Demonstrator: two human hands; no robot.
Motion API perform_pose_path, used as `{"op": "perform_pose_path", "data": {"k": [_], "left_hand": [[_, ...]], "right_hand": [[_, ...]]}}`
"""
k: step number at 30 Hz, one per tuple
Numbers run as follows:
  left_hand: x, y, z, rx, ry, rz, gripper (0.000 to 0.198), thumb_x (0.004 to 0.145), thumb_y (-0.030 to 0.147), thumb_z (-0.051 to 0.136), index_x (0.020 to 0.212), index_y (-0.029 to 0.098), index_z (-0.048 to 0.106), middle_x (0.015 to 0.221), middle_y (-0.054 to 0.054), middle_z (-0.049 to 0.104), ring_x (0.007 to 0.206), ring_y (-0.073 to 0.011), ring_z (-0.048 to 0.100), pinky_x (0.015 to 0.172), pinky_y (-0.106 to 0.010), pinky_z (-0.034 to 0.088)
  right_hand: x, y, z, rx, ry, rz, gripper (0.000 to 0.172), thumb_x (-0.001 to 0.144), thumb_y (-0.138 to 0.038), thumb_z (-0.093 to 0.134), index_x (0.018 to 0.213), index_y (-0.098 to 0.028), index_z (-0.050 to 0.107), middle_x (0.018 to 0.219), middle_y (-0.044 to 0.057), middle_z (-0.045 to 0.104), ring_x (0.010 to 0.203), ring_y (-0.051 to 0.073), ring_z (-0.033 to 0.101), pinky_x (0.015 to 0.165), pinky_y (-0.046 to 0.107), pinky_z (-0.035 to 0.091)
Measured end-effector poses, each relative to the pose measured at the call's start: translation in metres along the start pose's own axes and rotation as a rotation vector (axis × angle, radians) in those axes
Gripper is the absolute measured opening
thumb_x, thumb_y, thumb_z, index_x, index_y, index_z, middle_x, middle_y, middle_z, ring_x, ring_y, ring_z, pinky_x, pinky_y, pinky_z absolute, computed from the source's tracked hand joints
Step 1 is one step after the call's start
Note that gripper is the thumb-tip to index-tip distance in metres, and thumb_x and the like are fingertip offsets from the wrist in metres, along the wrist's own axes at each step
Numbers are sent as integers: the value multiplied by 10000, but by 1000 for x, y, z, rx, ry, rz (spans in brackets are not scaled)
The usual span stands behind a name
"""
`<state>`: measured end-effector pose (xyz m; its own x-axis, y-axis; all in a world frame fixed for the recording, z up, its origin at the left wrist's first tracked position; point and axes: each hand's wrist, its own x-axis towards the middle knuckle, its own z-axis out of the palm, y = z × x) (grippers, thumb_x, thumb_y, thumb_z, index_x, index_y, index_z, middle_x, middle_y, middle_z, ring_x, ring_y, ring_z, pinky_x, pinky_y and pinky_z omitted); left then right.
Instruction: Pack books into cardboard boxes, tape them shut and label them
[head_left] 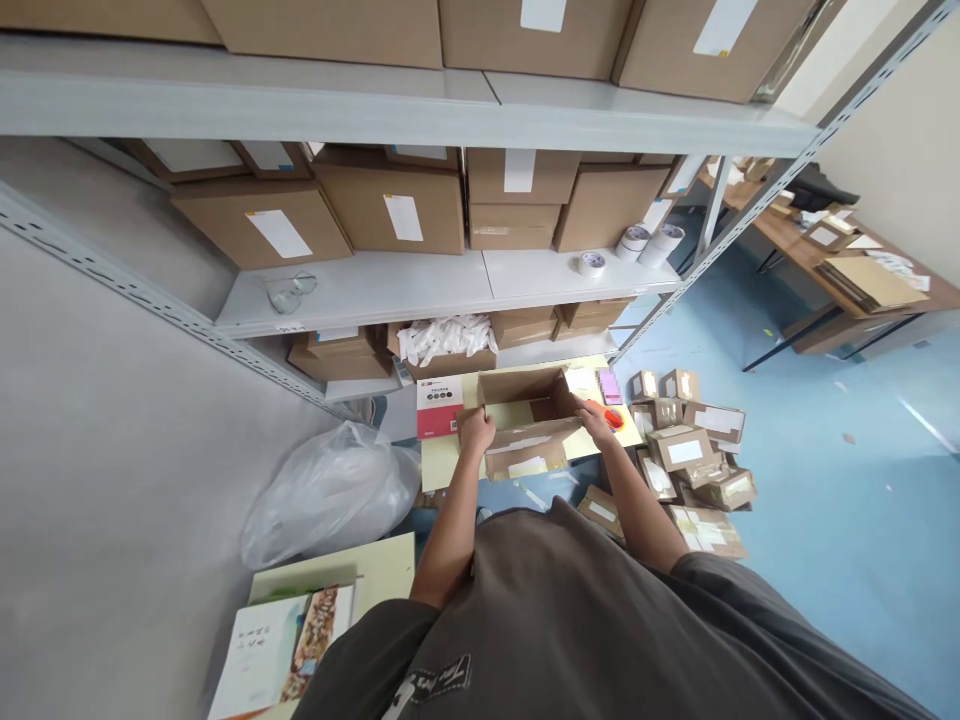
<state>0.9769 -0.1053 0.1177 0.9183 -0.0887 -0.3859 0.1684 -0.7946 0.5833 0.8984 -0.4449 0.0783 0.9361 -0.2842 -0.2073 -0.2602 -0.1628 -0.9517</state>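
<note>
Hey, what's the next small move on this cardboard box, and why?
Probably fold the near flap up over the open cardboard box: it lies folded outward, the left hand is at the box's rim, and the right hand is beside the red tool.

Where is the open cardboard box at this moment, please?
In the head view, the open cardboard box sits near the centre on a pale yellow board, between the left hand and right hand, with a red booklet beside it.
</note>
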Motion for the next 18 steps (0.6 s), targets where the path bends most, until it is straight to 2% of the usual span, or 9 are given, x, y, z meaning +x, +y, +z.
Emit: {"op": "perform_pose_path", "data": {"k": [4,7,12,15,18], "left_hand": [[2,3,0,73,-98,48,327,1004,319,601,1293,221,719,1235,-144,794,1118,-298,740,904,-344,517],[6,-1,0,85,-152,79,387,984,409,648,1319,231,722,1295,-149,783,1183,-321,727,956,-365,518],[15,-14,10,-21,-132,96,744,904,631,708,1527,237,606,1537,-187,644,1421,-391,600,1090,-439,486],[20,-19,17,-63,-112,94,781,890,622,719,1547,219,594,1593,-201,587,1463,-387,565,1131,-435,465],[19,-22,19,-59,-117,116,777,910,622,692,1563,215,585,1589,-197,591,1460,-362,569,1147,-413,455]], "right_hand": [[6,-4,-5,-20,-85,20,692,844,-512,676,1495,-277,681,1489,56,701,1414,341,593,1192,542,486],[16,-10,-5,-56,-89,28,709,838,-533,714,1506,-302,668,1479,52,708,1391,352,619,1181,578,493],[28,-20,-5,-130,-184,104,748,820,-562,808,1508,-305,671,1545,87,655,1440,383,595,1199,571,480],[34,-23,-5,-225,-248,110,845,778,-611,856,1539,-315,640,1584,83,619,1472,382,569,1222,548,459],[39,-23,-2,-329,-269,37,873,663,-611,949,1446,-298,722,1446,109,722,1359,408,657,1185,565,493]]}}
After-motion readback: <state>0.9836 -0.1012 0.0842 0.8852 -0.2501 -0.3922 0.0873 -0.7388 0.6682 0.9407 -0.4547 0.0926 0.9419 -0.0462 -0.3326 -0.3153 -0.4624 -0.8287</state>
